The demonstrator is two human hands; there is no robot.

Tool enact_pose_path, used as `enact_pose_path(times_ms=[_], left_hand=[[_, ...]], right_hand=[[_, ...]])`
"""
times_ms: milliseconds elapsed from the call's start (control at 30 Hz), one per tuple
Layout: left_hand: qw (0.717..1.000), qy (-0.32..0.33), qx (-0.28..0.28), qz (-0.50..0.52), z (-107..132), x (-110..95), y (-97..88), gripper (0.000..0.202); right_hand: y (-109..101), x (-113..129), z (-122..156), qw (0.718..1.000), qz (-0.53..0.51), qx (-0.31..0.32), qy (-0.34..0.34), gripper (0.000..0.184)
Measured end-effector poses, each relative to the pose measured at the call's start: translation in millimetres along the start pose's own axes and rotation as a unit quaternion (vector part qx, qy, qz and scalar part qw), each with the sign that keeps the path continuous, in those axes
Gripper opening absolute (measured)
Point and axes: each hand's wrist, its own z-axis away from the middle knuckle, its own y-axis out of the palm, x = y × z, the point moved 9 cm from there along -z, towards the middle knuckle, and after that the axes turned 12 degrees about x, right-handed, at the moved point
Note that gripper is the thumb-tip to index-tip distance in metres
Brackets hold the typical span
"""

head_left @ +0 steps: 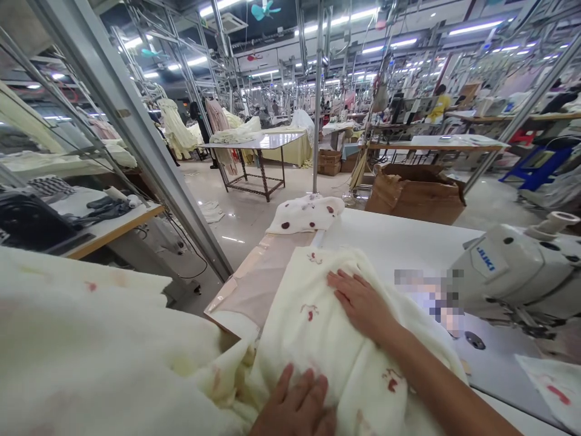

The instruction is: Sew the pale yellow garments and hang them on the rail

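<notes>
A cream plush fabric piece (290, 303) with small reddish-brown figures lies over the left part of the white sewing table. My right hand (361, 303) rests flat on its far part, fingers stretched out toward the left. Nearer to me, my left hand (297, 402) lies on the same fabric with its fingers spread; its lower part is cut off by the frame edge. Beyond the fabric sits a folded white piece with dark brown spots (302, 215). A large heap of the same cream fabric (91, 351) fills the lower left.
A white JUKI sewing machine (503, 272) stands at the right, with a fabric scrap (554, 387) below it. A slanted metal post (136, 133) rises at the left. Behind the table are a brown carton (413, 197) and another table (272, 140).
</notes>
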Motion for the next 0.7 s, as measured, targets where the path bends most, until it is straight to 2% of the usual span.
enact_pose_path(times_ms=[67,100,167,233,300,367,433,533,633,700], left_hand=[[0.998,0.0,-0.025,0.063,-28.9,-10.1,-4.1,0.023],[0.996,0.0,-0.016,0.09,-46.2,-15.6,-1.2,0.029],[0.989,0.009,0.063,0.131,-79.4,-25.9,17.7,0.043],[0.975,0.028,0.161,0.153,-100.4,-30.7,41.4,0.051],[0.959,0.037,0.222,0.172,-109.0,-23.6,58.8,0.055],[0.947,0.03,0.252,0.198,-111.6,-9.3,70.3,0.055],[0.94,0.021,0.266,0.213,-113.5,4.1,78.7,0.049],[0.938,0.02,0.28,0.205,-120.2,16.2,91.0,0.043],[0.937,0.028,0.308,0.161,-128.4,28.8,107.3,0.047],[0.938,0.019,0.318,0.135,-133.5,46.4,116.0,0.048]], right_hand=[[-10.9,-5.9,-2.0,0.998,-0.05,-0.041,0.003,0.04],[-19.8,-9.5,-0.6,0.995,-0.077,-0.067,0.004,0.041],[-44.4,-16.3,11.7,0.984,-0.122,-0.127,0.003,0.042],[-74.4,-20.4,39.3,0.971,-0.148,-0.189,0.002,0.041],[-100.1,-19.1,77.1,0.961,-0.153,-0.231,0.003,0.038],[-111.2,-9.3,110.9,0.966,-0.129,-0.222,-0.004,0.033],[-104.1,11.5,130.6,0.983,-0.05,-0.173,-0.042,0.028],[-54.9,37.6,131.2,0.988,0.105,-0.028,-0.113,0.034],[-5.3,35.0,123.7,0.972,0.179,0.082,-0.125,0.056],[10.8,31.7,128.0,0.967,0.186,0.117,-0.129,0.061]])
